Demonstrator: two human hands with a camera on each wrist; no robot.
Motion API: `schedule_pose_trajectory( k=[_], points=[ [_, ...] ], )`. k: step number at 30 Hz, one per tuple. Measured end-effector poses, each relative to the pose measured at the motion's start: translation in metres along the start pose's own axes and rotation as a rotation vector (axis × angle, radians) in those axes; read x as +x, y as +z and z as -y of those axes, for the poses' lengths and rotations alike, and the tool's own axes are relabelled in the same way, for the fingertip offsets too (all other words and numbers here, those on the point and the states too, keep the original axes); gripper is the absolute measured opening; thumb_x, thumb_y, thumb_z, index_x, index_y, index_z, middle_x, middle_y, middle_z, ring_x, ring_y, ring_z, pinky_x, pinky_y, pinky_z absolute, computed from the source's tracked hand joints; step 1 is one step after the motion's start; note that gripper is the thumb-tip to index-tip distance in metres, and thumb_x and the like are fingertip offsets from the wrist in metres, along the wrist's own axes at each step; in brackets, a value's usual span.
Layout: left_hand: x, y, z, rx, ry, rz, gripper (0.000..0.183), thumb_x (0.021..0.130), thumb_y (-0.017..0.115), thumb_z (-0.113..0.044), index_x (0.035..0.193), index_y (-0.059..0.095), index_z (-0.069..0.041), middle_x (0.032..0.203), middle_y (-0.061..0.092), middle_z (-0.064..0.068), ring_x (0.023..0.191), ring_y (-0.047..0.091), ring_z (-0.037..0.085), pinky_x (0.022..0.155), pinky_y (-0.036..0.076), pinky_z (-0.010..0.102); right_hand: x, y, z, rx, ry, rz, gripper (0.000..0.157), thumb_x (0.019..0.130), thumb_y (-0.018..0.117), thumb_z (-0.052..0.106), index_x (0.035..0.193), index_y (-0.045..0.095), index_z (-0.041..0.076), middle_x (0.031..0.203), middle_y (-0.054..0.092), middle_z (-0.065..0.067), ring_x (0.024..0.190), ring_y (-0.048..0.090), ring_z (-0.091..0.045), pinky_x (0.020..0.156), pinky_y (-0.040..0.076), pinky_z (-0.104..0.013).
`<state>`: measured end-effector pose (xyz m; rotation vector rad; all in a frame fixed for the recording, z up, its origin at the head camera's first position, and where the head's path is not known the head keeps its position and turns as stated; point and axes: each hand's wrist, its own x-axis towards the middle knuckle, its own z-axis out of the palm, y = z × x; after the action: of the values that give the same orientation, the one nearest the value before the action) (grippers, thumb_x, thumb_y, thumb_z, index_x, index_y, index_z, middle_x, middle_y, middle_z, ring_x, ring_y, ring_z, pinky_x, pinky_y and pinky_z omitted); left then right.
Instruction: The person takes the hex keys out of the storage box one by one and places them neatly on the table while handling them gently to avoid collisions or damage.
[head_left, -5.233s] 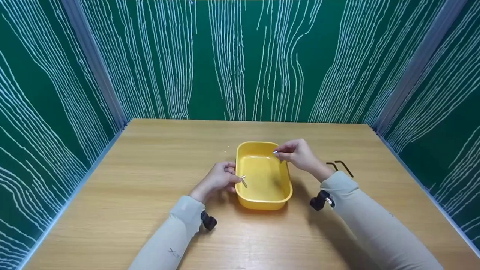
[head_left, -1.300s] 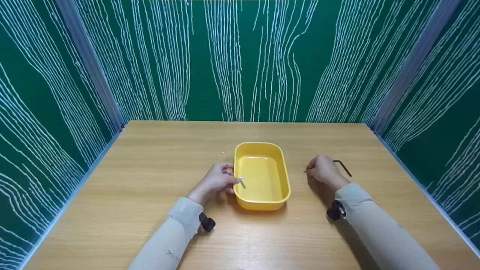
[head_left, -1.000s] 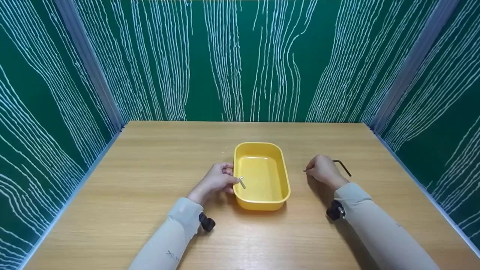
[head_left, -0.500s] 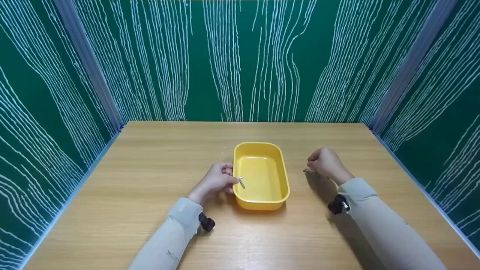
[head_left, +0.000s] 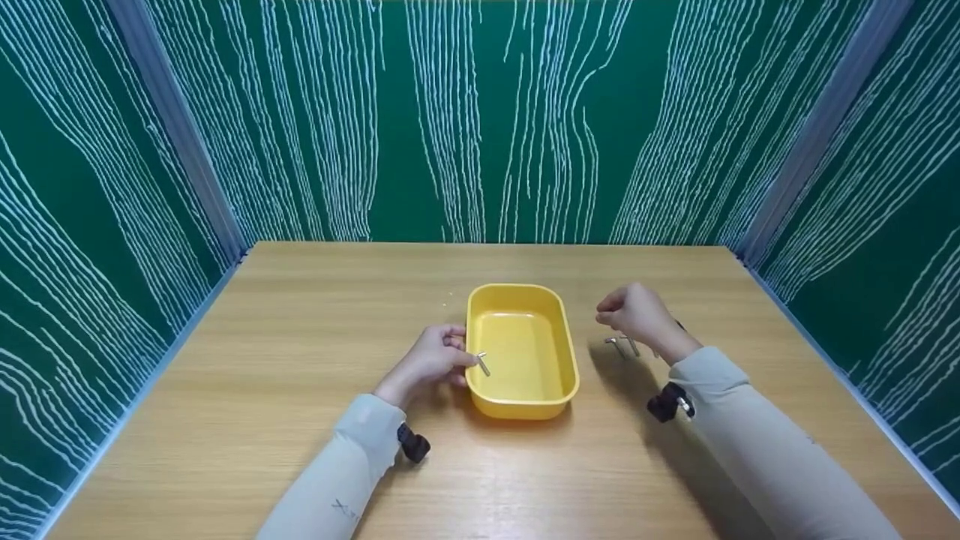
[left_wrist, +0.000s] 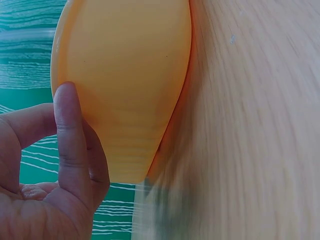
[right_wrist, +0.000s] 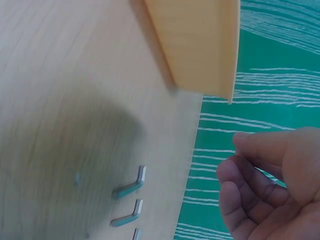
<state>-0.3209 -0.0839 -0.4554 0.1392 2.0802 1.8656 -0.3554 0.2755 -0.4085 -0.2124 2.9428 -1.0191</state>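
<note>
My left hand (head_left: 431, 360) grips the left rim of a yellow plastic bin (head_left: 522, 410), thumb over the rim and fingers against the outer wall. Just past the thumb tip, inside the bin, is a small silver hex key (head_left: 484, 367); I cannot tell whether the thumb touches it. My right hand (head_left: 637, 311) hovers above the table right of the bin. Its fingers are loosely curled, with nothing visible between them in the right wrist view. Below it several L-shaped hex keys lie in a row, one nearest the bin (right_wrist: 130, 189) and another beside it (right_wrist: 126, 220).
Behind the right wrist, the tip of a dark hex key (head_left: 680, 325) shows; the forearm hides the rest. Tiny pale specks (head_left: 448, 300) dot the wooden table (head_left: 337, 300) left of the bin. Green walls with white lines (head_left: 555, 135) enclose the table's back and sides.
My right hand brought a small silver hex key from over the bin to the table, let go of it there, then lifted and shifted left. The left hand stays at the rim.
</note>
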Motion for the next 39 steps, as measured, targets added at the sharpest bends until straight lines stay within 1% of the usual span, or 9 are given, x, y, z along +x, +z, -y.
schedule_pose_trajectory(
  k=[6,11,15,18,22,27,31,34,39],
  points=[
    [0.001,0.0,0.001,-0.001,0.001,-0.005,0.062,0.089,0.074,0.009,0.147,0.053,0.009,0.089,0.052,0.0,0.074,0.062,0.014,0.053,0.063,0.02,0.001,0.003,0.01,0.021,-0.013,0.002,0.022,0.101,0.074,0.009,0.117,0.079,-0.004,0.113,0.079,-0.023,0.094,0.075,-0.028,0.08,0.069,-0.031],
    [0.0,0.0,0.002,0.001,0.001,-0.002,0.061,0.089,0.074,0.009,0.147,0.054,0.008,0.088,0.052,0.0,0.072,0.062,0.014,0.053,0.063,0.019,0.001,0.005,0.02,0.021,-0.021,0.006,0.02,0.1,0.075,0.007,0.116,0.08,-0.004,0.111,0.08,-0.022,0.093,0.075,-0.027,0.081,0.071,-0.032],
    [0.0,-0.001,0.002,0.009,0.008,0.003,0.063,0.09,0.075,0.008,0.148,0.052,0.01,0.09,0.051,0.0,0.069,0.061,0.011,0.052,0.062,0.018,0.001,0.007,0.026,0.013,-0.068,-0.002,0.019,0.099,0.076,0.006,0.113,0.08,-0.005,0.107,0.08,-0.022,0.089,0.075,-0.025,0.078,0.07,-0.03],
    [-0.001,-0.001,0.001,0.013,0.009,0.003,0.063,0.09,0.075,0.006,0.149,0.052,0.01,0.092,0.052,0.0,0.069,0.061,0.011,0.051,0.062,0.018,0.001,0.009,0.031,0.018,-0.084,-0.002,0.019,0.098,0.076,0.006,0.113,0.081,-0.005,0.107,0.08,-0.022,0.09,0.075,-0.025,0.08,0.069,-0.03],
    [-0.001,0.0,0.0,0.013,0.008,0.004,0.062,0.09,0.075,0.007,0.148,0.052,0.01,0.092,0.053,0.0,0.07,0.063,0.012,0.051,0.062,0.018,0.0,0.012,0.039,0.038,-0.064,0.015,0.02,0.099,0.077,0.007,0.117,0.081,-0.002,0.11,0.08,-0.02,0.093,0.073,-0.025,0.084,0.07,-0.031],
    [-0.001,0.001,0.0,0.004,0.007,0.004,0.062,0.09,0.073,0.009,0.148,0.053,0.011,0.087,0.054,-0.001,0.067,0.063,0.012,0.051,0.062,0.018,-0.001,0.017,0.048,0.023,-0.078,0.032,0.022,0.1,0.077,0.007,0.119,0.081,-0.001,0.109,0.08,-0.019,0.089,0.07,-0.025,0.079,0.069,-0.029],
    [-0.001,0.001,0.0,0.002,0.01,0.008,0.061,0.09,0.073,0.01,0.148,0.053,0.011,0.087,0.054,-0.001,0.067,0.063,0.012,0.051,0.062,0.018,-0.001,0.023,0.053,0.038,-0.059,0.05,0.022,0.099,0.078,0.006,0.121,0.08,0.001,0.114,0.08,-0.018,0.093,0.071,-0.026,0.089,0.071,-0.037],
    [-0.001,0.001,0.0,0.004,0.01,0.01,0.062,0.09,0.073,0.009,0.148,0.053,0.01,0.087,0.054,-0.001,0.067,0.063,0.012,0.051,0.062,0.018,-0.001,0.028,0.057,0.042,-0.058,0.056,0.022,0.099,0.078,0.006,0.121,0.08,0.001,0.115,0.08,-0.018,0.096,0.071,-0.027,0.093,0.071,-0.041],
    [-0.001,0.0,0.001,-0.006,0.007,0.008,0.059,0.09,0.073,0.01,0.146,0.054,0.01,0.086,0.052,-0.002,0.066,0.062,0.012,0.051,0.062,0.019,-0.002,0.039,0.062,0.045,-0.076,0.056,0.023,0.098,0.08,0.006,0.12,0.08,-0.001,0.112,0.079,-0.018,0.094,0.071,-0.027,0.089,0.071,-0.038]
  ],
)
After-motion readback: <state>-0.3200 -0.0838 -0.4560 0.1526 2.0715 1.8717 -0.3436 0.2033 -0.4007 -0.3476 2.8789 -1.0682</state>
